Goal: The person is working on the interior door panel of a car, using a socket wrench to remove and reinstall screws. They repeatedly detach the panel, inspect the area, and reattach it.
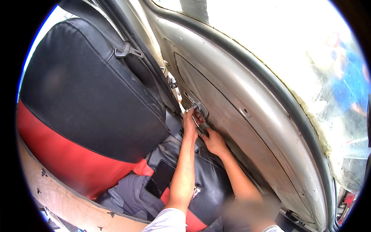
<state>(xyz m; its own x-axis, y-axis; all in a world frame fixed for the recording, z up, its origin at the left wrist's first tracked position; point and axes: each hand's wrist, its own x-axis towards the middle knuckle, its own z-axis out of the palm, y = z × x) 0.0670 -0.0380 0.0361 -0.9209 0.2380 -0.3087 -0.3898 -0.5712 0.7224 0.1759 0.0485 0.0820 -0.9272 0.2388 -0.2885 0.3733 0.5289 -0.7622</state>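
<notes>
Against bare door panel point(247, 116) I see left grip point(190, 125) clamped on metal tool point(192, 112); right grip point(213, 142) pressed beside, closure unclear.

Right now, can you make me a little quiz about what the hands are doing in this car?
1. True or false: the left hand holds a slim metal tool against the bare metal door panel.
2. Where does the dark phone lie? A: on the seat cushion beside the left forearm. B: up against the window. C: in the right hand.
3. Fill in: the seat back is black above and ____ below.

Key: 1 true. 2 A. 3 red.
</notes>
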